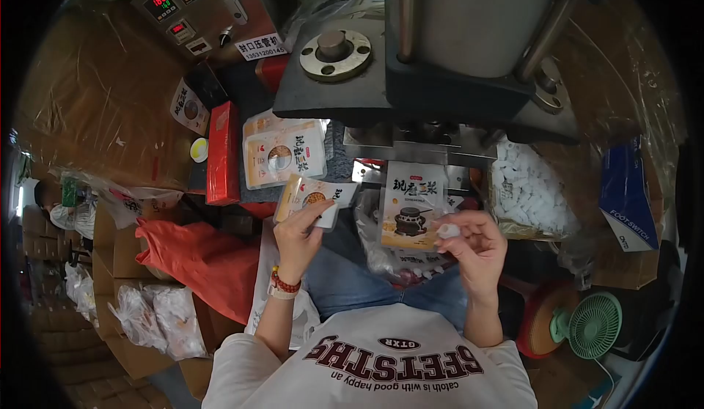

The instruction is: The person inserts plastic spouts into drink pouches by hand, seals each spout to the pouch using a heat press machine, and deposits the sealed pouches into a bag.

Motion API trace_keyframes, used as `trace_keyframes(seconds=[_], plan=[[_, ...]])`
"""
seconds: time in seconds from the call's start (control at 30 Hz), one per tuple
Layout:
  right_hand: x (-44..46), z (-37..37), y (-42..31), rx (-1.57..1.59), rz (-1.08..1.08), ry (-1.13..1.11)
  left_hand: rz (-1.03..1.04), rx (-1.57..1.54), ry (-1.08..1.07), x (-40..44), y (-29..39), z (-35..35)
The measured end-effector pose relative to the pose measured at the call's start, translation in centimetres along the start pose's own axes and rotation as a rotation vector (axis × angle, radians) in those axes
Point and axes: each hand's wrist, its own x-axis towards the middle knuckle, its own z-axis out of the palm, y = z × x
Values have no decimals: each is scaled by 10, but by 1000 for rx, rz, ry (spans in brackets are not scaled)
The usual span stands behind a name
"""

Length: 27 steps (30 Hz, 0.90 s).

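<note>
Plainly, in the head view, I see the left hand (pixel 302 227) at eight o'clock, pinching a printed pouch (pixel 339 193), likely light, slippery film, best taken by its edge. At four o'clock, the right hand (pixel 478 249) pinches a small white fitting (pixel 449 231), probably stiff, best gripped by its sides.

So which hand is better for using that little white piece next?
Probably the right hand: it holds the white piece, while the left hand is busy holding a printed pouch.
</note>
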Motion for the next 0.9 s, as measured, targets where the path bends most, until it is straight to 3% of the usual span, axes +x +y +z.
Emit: trace_keyframes(seconds=[0.03, 0.13, 0.2, 0.23, 0.27, 0.33, 0.37, 0.43, 0.53, 0.57, 0.63, 0.73, 0.8, 0.83, 0.87, 0.9], plan=[[1, 7, 2, -6, -5, 6, 6, -6, -4, -2, 11, 2], [5, 18, 13, -140, 67, -32, 331, 49, 54, -7, 42, 6], [13, 19, 19, -819, -342, -229, 410, 108, 18, -11, 56, 4], [16, 18, 16, -899, -492, -312, 483, 174, -7, -12, 63, 2], [14, 16, 6, -905, -497, -311, 516, 201, -62, -11, 70, -4], [9, 15, -18, -1090, -522, -545, 513, 95, -144, -13, 70, -3], [6, 13, -20, -1096, -522, -538, 502, -8, -229, -13, 70, -2], [3, 10, -22, -967, -511, -218, 531, -55, -171, -9, 66, 9], [-5, 7, -19, -1078, -481, -85, 443, 21, -87, -5, 67, 19], [-5, 6, -18, -1082, -475, -82, 460, 64, -75, -5, 71, 20], [-5, 7, -16, -1300, -441, -375, 479, 103, -67, -3, 78, 19], [-1, 5, -21, -1148, -473, -437, 483, 72, -158, -1, 82, 17], [5, 2, -15, -1044, -456, -365, 439, -245, -244, 0, 78, 20], [8, 1, -13, -939, -437, -297, 437, -246, -245, 1, 73, 26], [12, 1, -13, -939, -435, -298, 113, -245, -456, 2, 66, 36], [16, 0, -14, -1043, -418, -150, -217, -237, -657, 4, 59, 46]])
